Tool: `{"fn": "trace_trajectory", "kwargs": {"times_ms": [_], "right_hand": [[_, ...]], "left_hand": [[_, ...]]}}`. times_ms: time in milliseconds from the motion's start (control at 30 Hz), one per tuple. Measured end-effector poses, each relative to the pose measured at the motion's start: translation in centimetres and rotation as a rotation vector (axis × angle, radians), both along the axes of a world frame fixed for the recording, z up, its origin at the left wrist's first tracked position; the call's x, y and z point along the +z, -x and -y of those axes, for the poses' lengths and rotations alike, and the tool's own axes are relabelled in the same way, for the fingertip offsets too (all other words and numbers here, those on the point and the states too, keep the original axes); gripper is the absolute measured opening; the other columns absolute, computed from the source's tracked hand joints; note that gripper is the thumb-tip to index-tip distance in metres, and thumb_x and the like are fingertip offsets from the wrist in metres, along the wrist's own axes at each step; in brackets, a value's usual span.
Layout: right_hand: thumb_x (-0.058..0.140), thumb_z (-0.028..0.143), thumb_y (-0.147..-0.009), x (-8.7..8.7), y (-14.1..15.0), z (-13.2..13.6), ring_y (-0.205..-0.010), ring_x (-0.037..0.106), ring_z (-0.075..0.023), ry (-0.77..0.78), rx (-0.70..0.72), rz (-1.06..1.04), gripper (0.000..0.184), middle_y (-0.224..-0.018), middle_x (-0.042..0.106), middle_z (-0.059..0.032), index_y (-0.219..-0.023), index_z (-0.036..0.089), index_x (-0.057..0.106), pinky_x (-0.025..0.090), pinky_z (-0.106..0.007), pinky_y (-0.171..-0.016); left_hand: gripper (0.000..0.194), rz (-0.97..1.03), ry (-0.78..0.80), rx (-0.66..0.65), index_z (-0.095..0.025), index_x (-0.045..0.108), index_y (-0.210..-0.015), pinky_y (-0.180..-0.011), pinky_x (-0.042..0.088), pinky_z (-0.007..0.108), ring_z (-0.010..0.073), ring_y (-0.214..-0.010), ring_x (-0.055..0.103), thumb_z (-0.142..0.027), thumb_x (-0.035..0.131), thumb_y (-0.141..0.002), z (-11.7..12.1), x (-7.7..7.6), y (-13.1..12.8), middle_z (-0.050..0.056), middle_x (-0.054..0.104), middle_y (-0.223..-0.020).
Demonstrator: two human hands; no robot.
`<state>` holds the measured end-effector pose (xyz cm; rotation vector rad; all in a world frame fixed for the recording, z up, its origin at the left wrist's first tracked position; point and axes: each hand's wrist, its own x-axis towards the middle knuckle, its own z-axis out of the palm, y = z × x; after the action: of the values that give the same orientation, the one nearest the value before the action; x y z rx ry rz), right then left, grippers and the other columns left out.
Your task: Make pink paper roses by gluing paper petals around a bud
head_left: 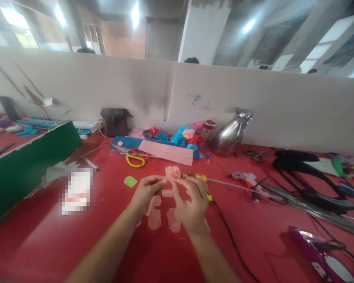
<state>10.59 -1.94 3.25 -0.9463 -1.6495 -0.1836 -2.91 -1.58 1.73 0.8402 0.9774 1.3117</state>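
Observation:
A pink paper flower (173,172) is held up in front of me, its petals curled around the middle. My left hand (144,193) pinches its left side between thumb and fingers. From the right, the closed fingers of my right hand (193,200) grip its lower edge. Beneath the hands, loose pink petal pieces (153,220) lie on the red table (153,259), some partly covered by my hands. Just behind my right hand is a yellow tool (201,178) with a black cord, partly hidden. A small green paper piece (130,181) lies left of the flower.
Yellow-handled scissors (135,159) and a pink paper strip (166,152) lie behind the hands. Farther back are coloured paper flowers (181,135) and a metal jug (230,133). A green board (32,169) stands left. A purple corded device (321,251) sits front right.

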Motion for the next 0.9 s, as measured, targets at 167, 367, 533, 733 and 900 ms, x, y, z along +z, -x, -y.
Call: {"fn": "trace_trajectory", "kwargs": {"times_ms": [167,367,533,733,900], "right_hand": [[0.067,0.015,-0.074,0.04,0.03,0.08,-0.08,0.056,-0.0181,-0.033,-0.009,-0.008,0.017,-0.083,0.057,-0.0036,-0.088,0.022,0.06,0.047,-0.036,-0.074],[0.065,0.015,-0.075,0.09,-0.03,0.08,-0.08,0.056,-0.0185,-0.002,0.0,0.013,0.017,-0.083,0.056,-0.0031,-0.089,0.024,0.061,0.046,-0.037,-0.075],[0.065,0.015,-0.075,0.0,0.0,0.01,-0.08,0.055,-0.0191,-0.008,-0.005,0.011,0.015,-0.082,0.056,-0.0034,-0.086,0.024,0.061,0.045,-0.038,-0.075],[0.063,0.012,-0.077,-0.16,-0.14,-0.04,-0.078,0.056,-0.0182,-0.032,0.012,0.048,0.014,-0.082,0.061,-0.0026,-0.086,0.024,0.061,0.044,-0.037,-0.075],[0.057,0.01,-0.081,-0.3,0.04,0.01,-0.079,0.059,-0.0185,0.024,0.087,-0.037,0.014,-0.083,0.065,-0.0036,-0.089,0.022,0.058,0.046,-0.037,-0.073]], "left_hand": [[0.024,-0.002,0.005,0.019,-0.013,0.067,-0.07,-0.048,0.025,0.02,0.0044,-0.049,0.033,-0.035,0.074,-0.062,0.07,0.07,0.04,-0.003,0.049,-0.054],[0.026,-0.003,0.022,0.017,-0.013,0.07,-0.073,-0.047,0.025,0.021,0.0052,-0.048,0.033,-0.036,0.075,-0.061,0.0,0.08,0.04,-0.002,0.051,-0.055],[0.027,0.002,0.015,0.012,-0.013,0.07,-0.073,-0.046,0.024,0.021,0.0047,-0.048,0.032,-0.036,0.075,-0.06,-0.04,0.14,0.04,-0.002,0.052,-0.054],[0.027,0.086,0.059,0.012,-0.013,0.067,-0.07,-0.045,0.023,0.02,0.0041,-0.046,0.033,-0.034,0.078,-0.056,-0.23,-0.19,0.33,-0.004,0.048,-0.051],[0.025,0.134,0.085,0.003,-0.014,0.065,-0.068,-0.045,0.023,0.019,0.0037,-0.045,0.032,-0.033,0.078,-0.058,-0.3,-0.2,0.49,-0.005,0.045,-0.05]]}}
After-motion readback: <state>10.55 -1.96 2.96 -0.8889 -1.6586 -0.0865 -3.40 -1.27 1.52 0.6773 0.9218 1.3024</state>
